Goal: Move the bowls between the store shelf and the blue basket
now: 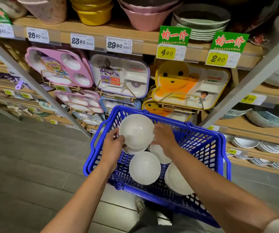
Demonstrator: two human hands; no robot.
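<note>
Holding white bowl (136, 130) over far-left corner of blue basket (226, 148), just above more bowls. Pinching left rim with left hand (113, 142); gripping right rim with curled right hand (164, 137).
Risk: slip off glossy rim, drop onto loose bowl (144, 168) below, chipping.
Risk: slide of leaning bowl stack (177, 180) at basket's right.
Cannot tell whether single bowl or several nested. Right fingertips hidden behind bowl. Basket's support out of view.

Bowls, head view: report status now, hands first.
Left hand and right hand both grip top white bowl at its rim. Held over blue basket, other bowls beneath. Path up looks unobstructed.
</note>
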